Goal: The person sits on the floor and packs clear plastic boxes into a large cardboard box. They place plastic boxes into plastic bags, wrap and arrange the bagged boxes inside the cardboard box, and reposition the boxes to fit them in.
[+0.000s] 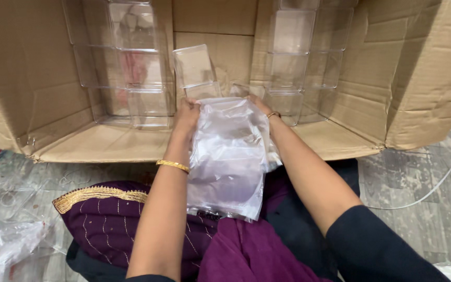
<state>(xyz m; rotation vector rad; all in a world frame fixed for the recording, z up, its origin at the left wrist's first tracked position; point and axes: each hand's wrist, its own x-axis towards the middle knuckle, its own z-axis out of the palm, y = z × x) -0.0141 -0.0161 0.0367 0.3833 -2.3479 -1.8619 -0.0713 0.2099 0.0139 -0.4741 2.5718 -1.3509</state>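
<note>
My left hand [186, 116] and my right hand [261, 106] both grip the top edge of a clear plastic bag [229, 156] that hangs down over my lap. Something clear and boxy seems to sit inside the bag. Both hands are at the mouth of a large open cardboard box [429, 78] lying on its side. Just beyond my left hand stand loose clear plastic containers [193, 65]. A gold bangle is on each wrist.
Stacks of clear plastic containers fill the box at left [126, 62] and right [301, 52]. Crumpled clear plastic bags [1, 245] lie on the floor at left. A white cable [444, 172] runs over the grey floor at right. Purple cloth covers my lap.
</note>
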